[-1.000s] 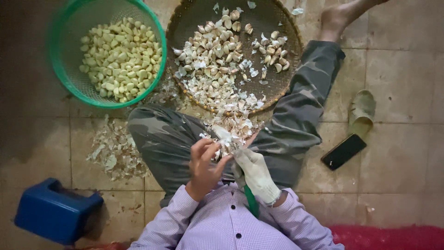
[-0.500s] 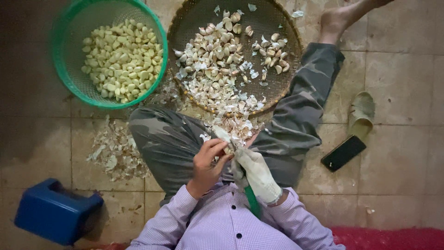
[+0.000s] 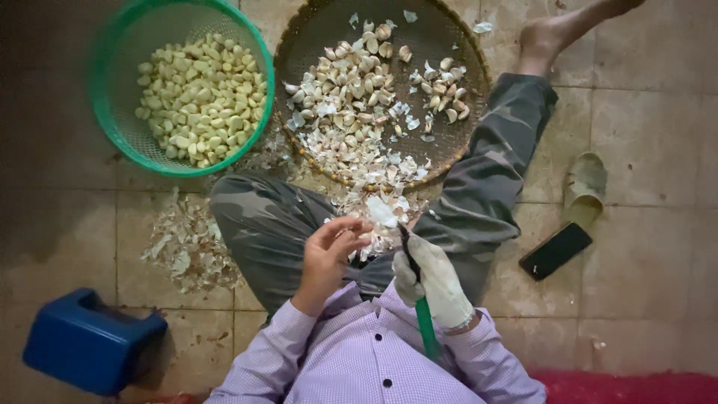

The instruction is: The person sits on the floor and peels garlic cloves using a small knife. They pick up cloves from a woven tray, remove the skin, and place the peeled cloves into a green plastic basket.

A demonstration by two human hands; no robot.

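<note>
My bare left hand (image 3: 329, 254) pinches a pale garlic clove (image 3: 381, 212) at its fingertips above my lap. My right hand (image 3: 435, 280), in a whitish glove, grips a small knife with a green handle (image 3: 425, 329); the dark blade points up toward the clove, just right of it. In front of my knees a round woven tray (image 3: 464, 60) holds unpeeled cloves and loose skins (image 3: 359, 97). A green plastic basket (image 3: 112, 112) at upper left is filled with peeled cloves (image 3: 198, 97).
A heap of garlic skins (image 3: 187, 243) lies on the tiled floor left of my leg. A blue plastic stool (image 3: 90, 344) is at lower left. A dark phone (image 3: 555, 251) and a sandal (image 3: 585, 183) lie to the right. My bare foot (image 3: 550, 34) rests beside the tray.
My hands have drawn slightly apart; the left fingers have spread a little with the clove at their tips. The knife hand has stayed in place.
</note>
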